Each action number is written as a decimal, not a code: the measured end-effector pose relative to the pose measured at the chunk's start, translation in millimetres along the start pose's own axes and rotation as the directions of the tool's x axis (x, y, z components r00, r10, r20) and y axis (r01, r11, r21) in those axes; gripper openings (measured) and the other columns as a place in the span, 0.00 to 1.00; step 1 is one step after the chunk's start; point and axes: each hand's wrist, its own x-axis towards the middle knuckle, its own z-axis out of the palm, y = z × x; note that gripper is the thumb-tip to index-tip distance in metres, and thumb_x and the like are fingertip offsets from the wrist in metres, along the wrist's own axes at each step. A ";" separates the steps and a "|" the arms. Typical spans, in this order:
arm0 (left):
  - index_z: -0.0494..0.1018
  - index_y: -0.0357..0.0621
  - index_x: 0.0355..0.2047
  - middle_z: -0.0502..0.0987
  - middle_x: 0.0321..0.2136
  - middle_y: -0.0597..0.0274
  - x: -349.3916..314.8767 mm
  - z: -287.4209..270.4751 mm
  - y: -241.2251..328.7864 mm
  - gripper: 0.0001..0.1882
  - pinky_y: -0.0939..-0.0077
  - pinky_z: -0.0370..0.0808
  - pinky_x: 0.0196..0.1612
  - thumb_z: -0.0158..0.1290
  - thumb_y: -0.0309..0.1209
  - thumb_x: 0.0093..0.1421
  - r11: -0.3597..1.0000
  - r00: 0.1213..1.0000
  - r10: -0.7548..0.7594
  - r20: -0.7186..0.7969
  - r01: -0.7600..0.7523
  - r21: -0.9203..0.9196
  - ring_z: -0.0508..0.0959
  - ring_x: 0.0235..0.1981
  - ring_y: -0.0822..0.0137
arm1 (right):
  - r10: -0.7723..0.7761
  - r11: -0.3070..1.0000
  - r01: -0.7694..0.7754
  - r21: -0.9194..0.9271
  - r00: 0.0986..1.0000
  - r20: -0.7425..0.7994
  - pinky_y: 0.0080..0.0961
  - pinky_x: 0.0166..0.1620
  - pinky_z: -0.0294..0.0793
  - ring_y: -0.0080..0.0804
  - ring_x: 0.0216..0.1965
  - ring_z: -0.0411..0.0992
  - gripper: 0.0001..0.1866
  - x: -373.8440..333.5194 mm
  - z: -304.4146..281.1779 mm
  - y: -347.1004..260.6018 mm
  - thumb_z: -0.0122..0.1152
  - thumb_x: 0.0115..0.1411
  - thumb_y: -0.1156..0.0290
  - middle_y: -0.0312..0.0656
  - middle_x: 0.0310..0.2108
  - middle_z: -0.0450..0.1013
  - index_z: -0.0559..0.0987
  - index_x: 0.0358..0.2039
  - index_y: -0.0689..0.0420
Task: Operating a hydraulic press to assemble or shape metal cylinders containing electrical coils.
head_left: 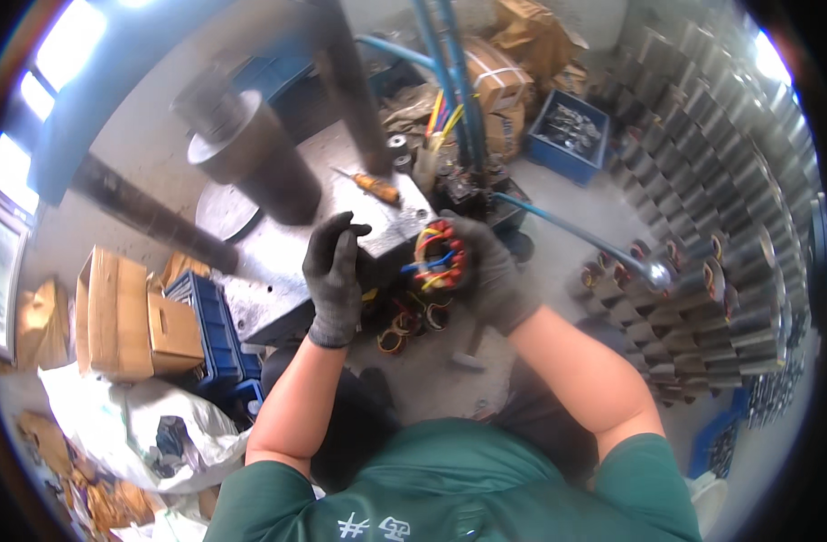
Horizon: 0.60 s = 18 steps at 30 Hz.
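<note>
Wire-wound ring (447, 259) gripped in right hand (490, 271), left hand (333, 264) loosely curled, partly spread

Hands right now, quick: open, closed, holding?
Left hand: partly open, fingers curled, nothing visible in it.
Right hand: closed on a wired coil ring.

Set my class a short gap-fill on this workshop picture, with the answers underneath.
1. The left hand and the right hand both wear dark grey ____.
2. The wound stator, with its red, yellow and blue wires, is held in the ____ hand.
3. The open bin of metal parts near the cardboard boxes is coloured ____.
4. The person's short-sleeved shirt is dark ____.

Missing words: gloves; right; blue; green.
</note>
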 end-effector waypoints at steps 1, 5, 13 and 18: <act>0.77 0.38 0.58 0.86 0.43 0.59 8.0 -0.7 -0.7 0.15 0.80 0.78 0.36 0.55 0.30 0.76 1.000 0.998 0.000 -0.067 -0.001 -0.010 0.81 0.32 0.76 | 0.112 0.992 -0.109 0.065 0.993 -0.030 0.32 0.54 0.86 0.37 0.50 0.83 0.33 1.3 -3.5 -5.0 0.71 0.64 0.41 0.45 0.49 0.84 0.82 0.54 0.58; 0.77 0.37 0.59 0.85 0.44 0.62 7.9 3.3 -3.3 0.17 0.75 0.80 0.44 0.58 0.31 0.74 0.934 0.953 -0.255 0.163 0.287 -0.214 0.81 0.38 0.76 | 0.092 0.968 -0.085 0.237 0.996 -0.018 0.38 0.58 0.85 0.38 0.50 0.83 0.29 12.0 -11.0 7.4 0.67 0.68 0.45 0.45 0.48 0.84 0.82 0.54 0.59; 0.79 0.36 0.57 0.84 0.47 0.57 9.0 7.4 -1.3 0.27 0.68 0.80 0.55 0.73 0.32 0.61 0.997 0.877 -0.065 0.476 0.071 0.007 0.83 0.48 0.67 | 0.089 0.995 -0.093 -0.044 0.993 -0.080 0.41 0.64 0.79 0.40 0.58 0.79 0.31 23.7 -20.6 34.1 0.58 0.74 0.48 0.47 0.56 0.80 0.75 0.65 0.59; 0.82 0.38 0.51 0.81 0.40 0.55 9.2 5.8 -4.1 0.23 0.63 0.80 0.53 0.73 0.31 0.56 0.958 0.879 -0.021 0.476 -0.119 0.261 0.84 0.44 0.60 | 0.182 0.983 -0.182 0.009 0.982 -0.041 0.33 0.64 0.79 0.32 0.58 0.79 0.30 19.4 -17.0 36.5 0.66 0.72 0.55 0.42 0.59 0.78 0.74 0.67 0.57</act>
